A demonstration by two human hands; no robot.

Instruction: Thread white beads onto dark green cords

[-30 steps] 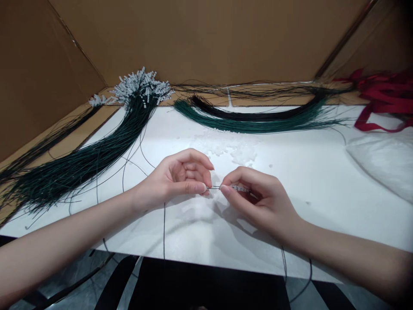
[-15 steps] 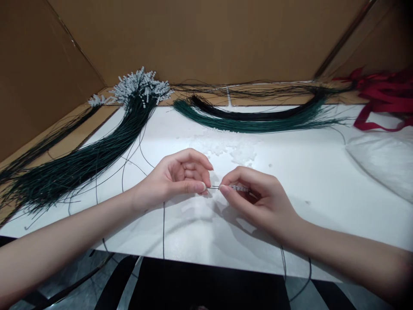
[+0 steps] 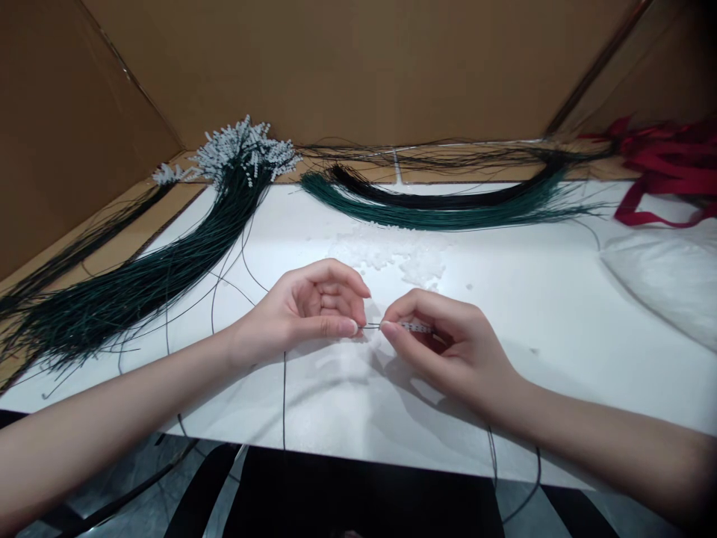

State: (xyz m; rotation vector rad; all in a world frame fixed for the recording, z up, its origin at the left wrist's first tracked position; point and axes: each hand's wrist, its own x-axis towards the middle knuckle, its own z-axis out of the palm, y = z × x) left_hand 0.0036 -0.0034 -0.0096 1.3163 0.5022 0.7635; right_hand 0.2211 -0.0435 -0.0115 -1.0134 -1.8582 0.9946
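My left hand (image 3: 305, 310) pinches a thin dark wire (image 3: 284, 396) between thumb and forefinger; the wire hangs down over the front edge of the white table (image 3: 538, 299). My right hand (image 3: 448, 347) is closed on the same wire's short beaded end, with small white beads (image 3: 415, 326) showing between its fingers. The two pinches are about a finger's width apart, just above the table. A loose heap of tiny clear beads (image 3: 403, 254) lies behind my hands.
A bundle of dark green wires with white beaded tips (image 3: 240, 153) fans out at the back left. A curved bundle of plain green and black wires (image 3: 448, 209) lies at the back. Red ribbon (image 3: 666, 172) and a clear plastic bag (image 3: 666, 280) sit right. Cardboard walls (image 3: 336, 67) surround the table.
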